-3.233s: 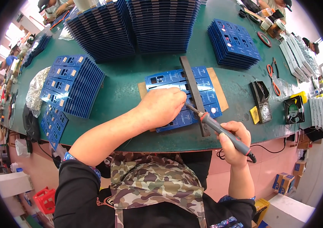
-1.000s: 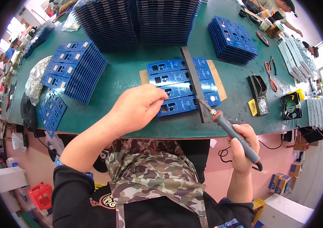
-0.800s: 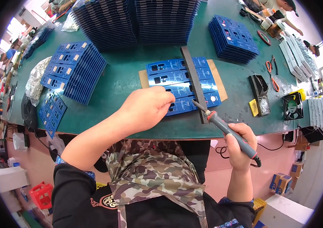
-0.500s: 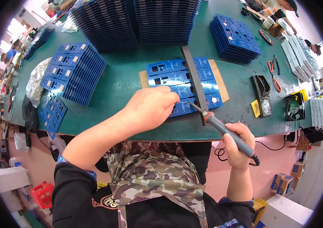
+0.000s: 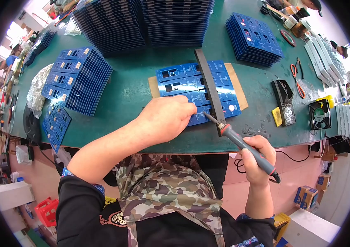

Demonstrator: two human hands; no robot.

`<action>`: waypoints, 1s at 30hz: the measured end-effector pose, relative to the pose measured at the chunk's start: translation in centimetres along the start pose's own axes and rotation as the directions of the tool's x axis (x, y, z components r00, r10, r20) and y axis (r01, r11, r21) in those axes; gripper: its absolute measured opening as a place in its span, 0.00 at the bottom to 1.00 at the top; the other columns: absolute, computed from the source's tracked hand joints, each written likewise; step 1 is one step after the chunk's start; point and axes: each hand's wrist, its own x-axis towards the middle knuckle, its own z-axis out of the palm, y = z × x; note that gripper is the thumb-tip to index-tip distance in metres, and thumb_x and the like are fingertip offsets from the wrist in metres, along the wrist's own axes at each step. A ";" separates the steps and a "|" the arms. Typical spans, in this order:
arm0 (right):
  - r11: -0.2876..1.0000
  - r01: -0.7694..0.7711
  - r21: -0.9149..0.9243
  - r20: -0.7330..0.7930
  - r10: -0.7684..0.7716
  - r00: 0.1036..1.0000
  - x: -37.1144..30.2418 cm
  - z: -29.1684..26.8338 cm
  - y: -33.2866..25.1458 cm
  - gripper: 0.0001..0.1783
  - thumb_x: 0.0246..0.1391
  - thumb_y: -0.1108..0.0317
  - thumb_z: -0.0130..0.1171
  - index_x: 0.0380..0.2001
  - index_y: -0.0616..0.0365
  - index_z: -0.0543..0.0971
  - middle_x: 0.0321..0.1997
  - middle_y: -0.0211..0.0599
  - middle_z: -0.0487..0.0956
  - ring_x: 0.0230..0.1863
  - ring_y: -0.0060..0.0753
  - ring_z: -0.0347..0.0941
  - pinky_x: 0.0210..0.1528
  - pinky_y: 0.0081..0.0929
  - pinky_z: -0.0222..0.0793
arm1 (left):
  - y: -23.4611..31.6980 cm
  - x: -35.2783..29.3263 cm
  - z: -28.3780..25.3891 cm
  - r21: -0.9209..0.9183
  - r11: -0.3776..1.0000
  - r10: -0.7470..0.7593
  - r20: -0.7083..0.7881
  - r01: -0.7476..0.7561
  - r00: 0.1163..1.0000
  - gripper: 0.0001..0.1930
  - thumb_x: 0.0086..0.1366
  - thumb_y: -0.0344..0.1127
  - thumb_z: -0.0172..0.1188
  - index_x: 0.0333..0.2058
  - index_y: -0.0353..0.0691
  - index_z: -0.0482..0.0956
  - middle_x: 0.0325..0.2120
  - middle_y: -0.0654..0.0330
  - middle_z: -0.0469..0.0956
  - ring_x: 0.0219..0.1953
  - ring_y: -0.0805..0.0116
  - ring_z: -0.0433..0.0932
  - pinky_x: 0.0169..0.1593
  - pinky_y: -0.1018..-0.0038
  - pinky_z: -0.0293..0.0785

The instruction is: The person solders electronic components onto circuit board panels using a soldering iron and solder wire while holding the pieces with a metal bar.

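Note:
A blue circuit board panel (image 5: 183,84) lies on a piece of brown cardboard (image 5: 236,88) on the green table. Across the panel rests a dark flat bar (image 5: 208,82), running from its far side over its near edge. My right hand (image 5: 259,158) grips a grey soldering iron (image 5: 245,146), its tip at the panel's near part, just left of the bar. My left hand (image 5: 168,117) is over the panel's near left part, fingers pinched together close to the iron's tip. Whatever the pinch holds is too small or hidden to make out.
Tall board stacks (image 5: 177,24) stand at the back, with another stack (image 5: 78,80) at left and one (image 5: 254,39) at back right. To the right are a black tray (image 5: 282,101), a yellow sponge (image 5: 276,117), orange-handled pliers (image 5: 299,82) and a small fan (image 5: 319,114).
The soldering iron's tip has shifted very slightly left and down along the panel. My left hand stays pinched at nearly the same spot. The whole view has moved a little.

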 end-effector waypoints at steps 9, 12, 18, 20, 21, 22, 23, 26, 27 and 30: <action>0.997 0.067 -0.023 0.000 -0.067 0.998 -0.3 -0.2 -0.1 0.11 0.42 0.76 0.62 0.33 0.67 0.78 0.25 0.42 0.77 0.23 0.31 0.72 0.28 0.25 0.68 | 0.4 0.1 0.6 0.052 0.998 0.040 0.012 -0.041 0.999 0.07 0.62 0.32 0.56 0.38 0.42 0.80 0.29 0.56 0.76 0.36 0.53 0.78 0.37 0.59 0.76; 0.997 0.072 -0.024 0.002 -0.072 0.997 -0.5 -0.3 -0.3 0.11 0.42 0.76 0.62 0.33 0.67 0.77 0.24 0.42 0.77 0.23 0.32 0.72 0.28 0.25 0.68 | 0.6 0.1 0.7 0.066 0.997 0.040 0.020 -0.041 0.999 0.07 0.62 0.32 0.56 0.38 0.42 0.80 0.29 0.56 0.76 0.35 0.53 0.78 0.37 0.59 0.76; 1.000 0.018 -0.001 -0.013 -0.018 1.000 -1.0 -0.7 -0.3 0.11 0.40 0.77 0.61 0.32 0.67 0.78 0.24 0.42 0.77 0.24 0.32 0.72 0.27 0.26 0.67 | 1.1 -0.3 0.5 0.054 0.996 0.071 0.017 -0.072 0.997 0.07 0.62 0.31 0.57 0.38 0.42 0.80 0.28 0.56 0.75 0.34 0.53 0.78 0.35 0.59 0.76; 0.997 0.070 0.041 -0.010 -0.069 0.998 -1.7 -1.6 -0.1 0.16 0.47 0.72 0.66 0.40 0.67 0.77 0.29 0.42 0.79 0.27 0.31 0.74 0.30 0.26 0.70 | 1.6 -1.2 0.0 0.044 0.996 0.077 0.021 -0.078 0.997 0.07 0.61 0.31 0.57 0.37 0.41 0.80 0.28 0.56 0.76 0.34 0.52 0.78 0.34 0.60 0.76; 0.997 0.072 0.042 -0.011 -0.071 0.997 -1.9 -1.4 -0.5 0.16 0.47 0.72 0.66 0.40 0.67 0.77 0.29 0.42 0.79 0.27 0.31 0.74 0.30 0.26 0.70 | 1.9 -1.8 -0.2 -0.053 0.991 0.124 -0.037 -0.126 0.992 0.06 0.61 0.30 0.58 0.37 0.40 0.79 0.28 0.56 0.76 0.33 0.52 0.78 0.34 0.60 0.76; 0.975 0.048 0.216 -0.123 -0.022 0.992 -2.2 -0.9 -1.2 0.21 0.50 0.67 0.67 0.45 0.66 0.75 0.33 0.43 0.79 0.30 0.31 0.75 0.32 0.26 0.72 | 2.2 -2.3 -0.2 -0.146 0.973 0.166 -0.098 -0.179 0.981 0.06 0.60 0.29 0.59 0.37 0.39 0.79 0.28 0.56 0.76 0.32 0.52 0.78 0.33 0.61 0.75; 0.922 0.044 0.384 -0.222 0.046 0.974 -2.3 -0.6 -1.5 0.25 0.54 0.63 0.68 0.50 0.66 0.73 0.36 0.43 0.80 0.33 0.31 0.76 0.35 0.27 0.74 | 2.7 -2.7 0.1 -0.215 0.953 0.189 -0.131 -0.214 0.973 0.06 0.60 0.28 0.61 0.37 0.38 0.78 0.28 0.55 0.76 0.32 0.52 0.78 0.33 0.62 0.75; 0.876 0.000 0.483 -0.083 0.045 0.996 -2.3 0.1 -1.0 0.31 0.58 0.60 0.66 0.58 0.62 0.67 0.43 0.46 0.79 0.39 0.33 0.77 0.41 0.30 0.76 | 4.9 -3.4 0.6 -0.411 0.872 0.220 -0.157 -0.266 0.963 0.07 0.60 0.28 0.62 0.38 0.38 0.76 0.27 0.55 0.75 0.30 0.53 0.78 0.32 0.63 0.75; 0.864 -0.051 0.501 -0.025 0.073 0.997 -2.4 0.7 -0.9 0.30 0.57 0.63 0.67 0.58 0.61 0.67 0.44 0.47 0.79 0.40 0.33 0.77 0.41 0.30 0.76 | 5.6 -3.4 0.9 -0.458 0.840 0.232 -0.183 -0.291 0.955 0.07 0.61 0.27 0.62 0.37 0.38 0.76 0.27 0.55 0.75 0.29 0.53 0.77 0.31 0.63 0.74; 0.903 0.007 0.430 0.009 -0.012 1.000 -2.5 2.1 -0.6 0.28 0.51 0.80 0.66 0.55 0.60 0.68 0.41 0.44 0.79 0.39 0.29 0.76 0.43 0.26 0.74 | 7.1 -3.0 1.6 -0.532 0.793 0.217 -0.205 -0.295 0.954 0.07 0.61 0.26 0.62 0.37 0.37 0.76 0.27 0.55 0.74 0.29 0.54 0.76 0.30 0.64 0.73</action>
